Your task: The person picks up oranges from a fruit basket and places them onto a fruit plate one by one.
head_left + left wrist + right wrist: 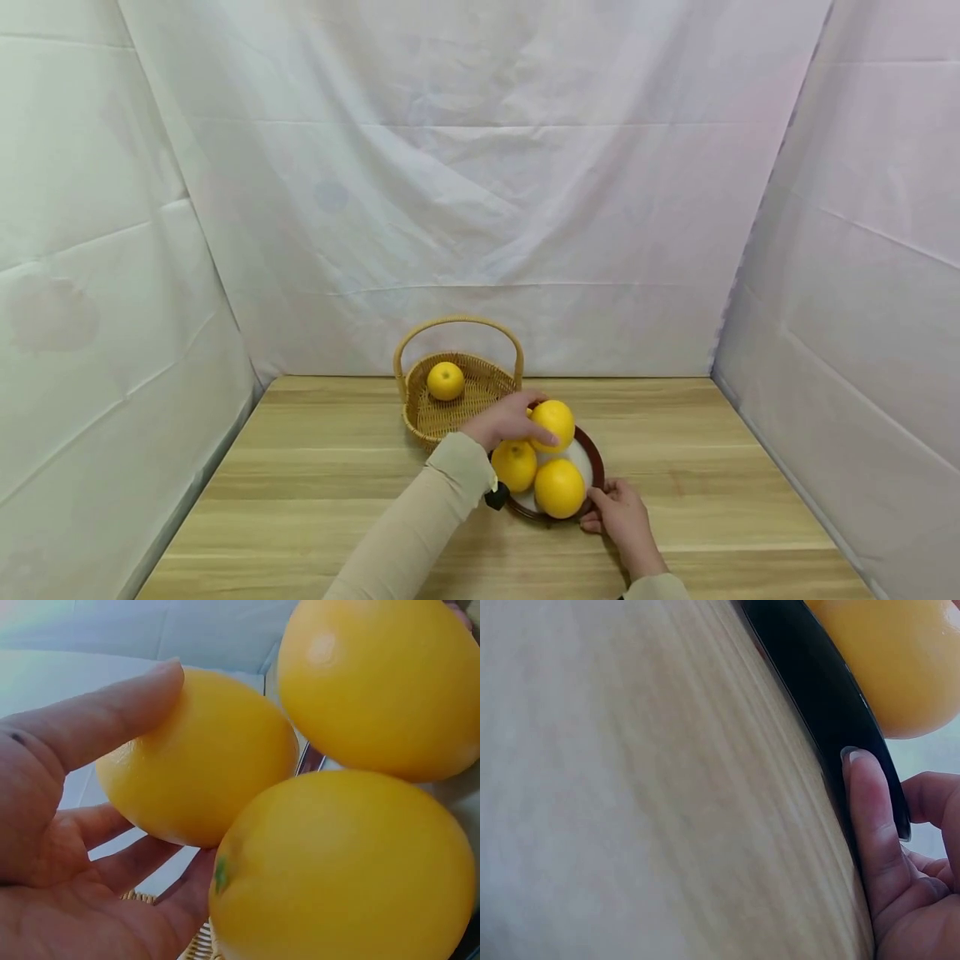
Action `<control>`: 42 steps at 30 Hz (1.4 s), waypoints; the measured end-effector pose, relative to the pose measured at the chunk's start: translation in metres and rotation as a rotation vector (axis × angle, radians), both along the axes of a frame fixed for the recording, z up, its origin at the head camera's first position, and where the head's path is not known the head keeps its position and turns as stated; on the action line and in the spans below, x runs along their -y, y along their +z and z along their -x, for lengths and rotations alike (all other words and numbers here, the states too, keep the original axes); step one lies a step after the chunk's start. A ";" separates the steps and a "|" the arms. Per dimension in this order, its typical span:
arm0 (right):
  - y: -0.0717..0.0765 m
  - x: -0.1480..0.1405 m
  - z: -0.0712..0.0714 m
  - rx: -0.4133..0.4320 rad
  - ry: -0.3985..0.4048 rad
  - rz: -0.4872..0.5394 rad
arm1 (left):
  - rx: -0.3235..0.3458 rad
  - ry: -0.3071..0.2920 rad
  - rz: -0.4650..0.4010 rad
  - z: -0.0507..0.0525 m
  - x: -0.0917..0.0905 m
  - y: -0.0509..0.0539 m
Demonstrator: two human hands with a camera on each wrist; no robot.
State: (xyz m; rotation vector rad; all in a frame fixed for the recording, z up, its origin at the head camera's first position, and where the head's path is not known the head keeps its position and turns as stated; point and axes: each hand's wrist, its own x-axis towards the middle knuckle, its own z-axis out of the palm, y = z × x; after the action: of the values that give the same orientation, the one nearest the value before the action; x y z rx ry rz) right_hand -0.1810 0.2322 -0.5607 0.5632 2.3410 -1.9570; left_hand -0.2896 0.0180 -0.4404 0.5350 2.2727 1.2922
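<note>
My left hand [513, 419] reaches over a round plate [592, 457] with a dark brown rim and pale inside. It holds an orange [555, 423], thumb on one side and fingers around the other, as the left wrist view shows. Two more oranges sit on the plate: one [513, 467] below my left hand, its stem end showing, and one [561, 489] toward the front. At the plate's near right edge, my right hand [621, 518] pinches the rim [832, 697] between thumb and fingers. The left hand hides the plate's far left part.
Just behind and left of the plate stands a wicker basket [420, 421] with a tall arched handle [459, 319]. Inside lies a single orange [446, 381]. Everything rests on a wood-grain table [315, 483], with white cloth walls [480, 208] at the back and sides.
</note>
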 end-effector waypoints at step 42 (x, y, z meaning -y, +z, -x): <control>0.000 -0.001 -0.001 0.012 -0.009 0.012 | -0.078 -0.049 0.294 0.006 -0.042 0.003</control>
State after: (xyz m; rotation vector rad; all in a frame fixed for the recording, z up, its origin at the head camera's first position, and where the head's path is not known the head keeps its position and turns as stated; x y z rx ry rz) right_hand -0.1802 0.2335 -0.5610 0.5838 2.3227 -1.9638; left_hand -0.2953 0.0597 -0.4377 0.5382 2.4402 0.9056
